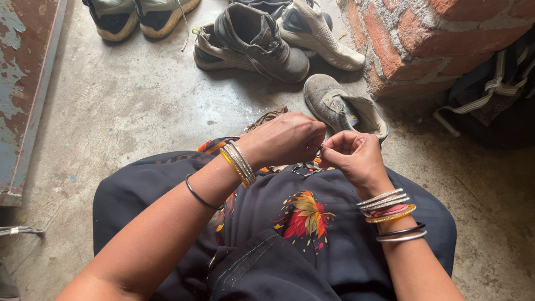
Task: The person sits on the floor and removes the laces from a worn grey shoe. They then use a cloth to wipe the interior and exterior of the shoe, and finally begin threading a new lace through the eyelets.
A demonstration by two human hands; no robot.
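A: Small dark thing (319, 151) — that is what both hands meet on, just above the middle of the frame. It is too tiny and too hidden by fingers to say what it is.

B: How do the hands sit?

A: Together, knuckles nearly touching. The left hand (287, 139) is curled into a loose fist with its fingertips pinching at that spot; the right hand (352, 154) is curled too, thumb and fingers pressed on the same spot from the other side.

B: And nearer to the camera?

A: At the bottom of the frame, a dark dress (278, 245) spread over the lap, with a red and yellow leaf print (304, 214) in the middle. Both forearms come up across it. The left wrist carries yellow and silver bangles (238, 163) and one thin black ring lower down the arm; the right wrist has a stack of silver, pink and gold bangles (387, 205).

B: Beyond the hands?

A: A worn grey shoe (343, 106) lies on the concrete floor (139, 95) just past the right hand. Further up, a pair of grey sneakers (251, 44) and a white sneaker (317, 30). Upper left, two more shoes (139, 17) cut by the edge. Upper right, a brick wall (434, 39), with a dark bag (496, 95) beside it. Far left, a rusty blue metal panel (22, 83).
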